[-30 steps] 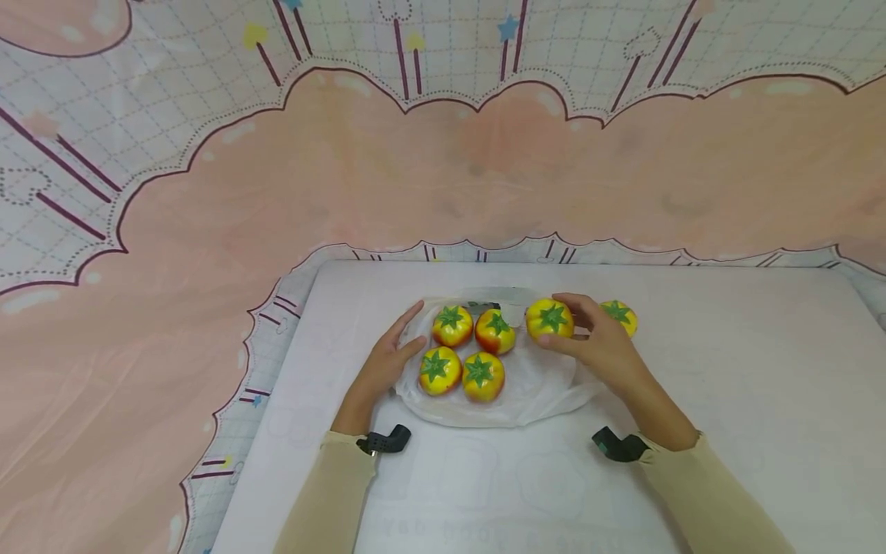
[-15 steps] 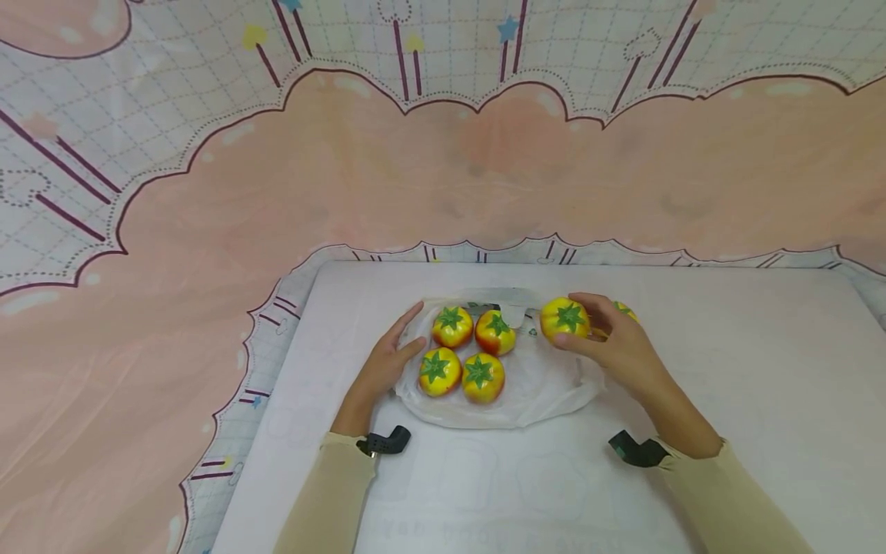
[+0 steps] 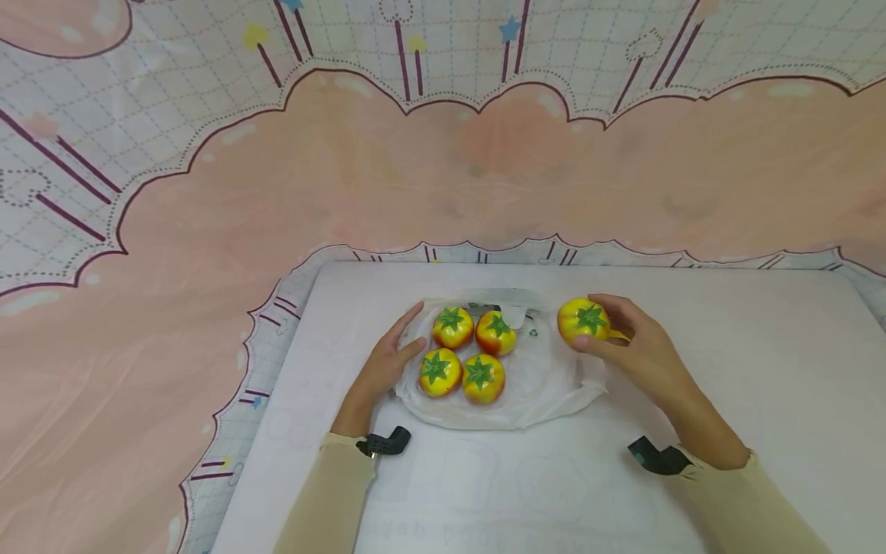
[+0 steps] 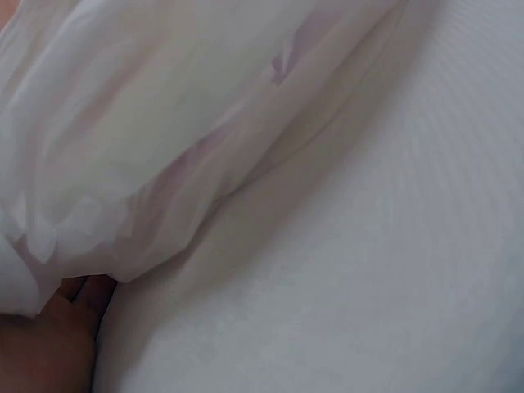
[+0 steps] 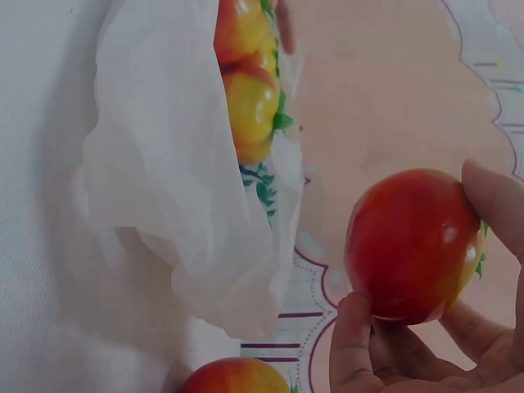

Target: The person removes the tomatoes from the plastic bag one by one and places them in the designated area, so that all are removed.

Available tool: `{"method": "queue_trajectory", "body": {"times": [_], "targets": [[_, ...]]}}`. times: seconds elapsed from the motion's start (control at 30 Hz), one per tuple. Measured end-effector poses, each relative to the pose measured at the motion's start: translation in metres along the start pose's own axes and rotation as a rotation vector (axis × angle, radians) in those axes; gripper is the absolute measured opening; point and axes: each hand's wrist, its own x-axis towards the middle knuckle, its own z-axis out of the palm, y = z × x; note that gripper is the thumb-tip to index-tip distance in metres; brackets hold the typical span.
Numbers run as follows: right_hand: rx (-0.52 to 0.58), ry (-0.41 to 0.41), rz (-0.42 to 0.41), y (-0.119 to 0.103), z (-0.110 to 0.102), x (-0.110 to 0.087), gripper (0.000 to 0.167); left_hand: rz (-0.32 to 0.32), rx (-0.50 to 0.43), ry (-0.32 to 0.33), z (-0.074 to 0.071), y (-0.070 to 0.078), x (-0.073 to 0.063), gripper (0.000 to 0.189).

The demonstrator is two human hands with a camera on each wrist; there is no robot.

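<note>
Several tomato-like fruits, yellow and red with green star-shaped leaf tops, sit in a white plastic bag (image 3: 526, 408) whose mouth faces up. My left hand (image 3: 388, 362) rests against the bag's left side, thumb and index finger spread apart; in the left wrist view the bag covers most of its fingers. Just right of the bag, my right hand (image 3: 644, 350) grips one tomato (image 3: 584, 322) between thumb and fingers. Its red underside shows in the right wrist view. Another tomato (image 5: 237, 377) is at the bottom of that view, largely hidden behind my right hand in the head view.
The white table (image 3: 761, 362) extends right of the bag and in front of it. A peach and white patterned cloth (image 3: 443, 185) hangs behind the table and down its left side. Each wrist carries a dark camera mount.
My right hand has moved right with the tomato, from over the bag's right part to beside it. The loose tomato behind is now nearly covered. My left hand stays put.
</note>
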Motion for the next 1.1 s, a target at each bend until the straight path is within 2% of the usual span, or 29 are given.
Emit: {"method": "queue_trajectory", "body": {"times": [0.23, 0.57, 1.1], "targets": [[0.004, 0.030, -0.020, 0.005, -0.005, -0.005, 0.078, 0.024, 0.009, 0.003, 0.000, -0.001, 0.001, 0.059], [0.008, 0.094, -0.078, 0.014, -0.013, -0.013, 0.071, 0.020, 0.015, 0.007, 0.000, -0.001, 0.000, 0.059], [-0.032, 0.169, -0.070, 0.032, -0.040, -0.019, 0.069, -0.013, 0.036, 0.016, 0.001, -0.002, 0.001, 0.058]]}}
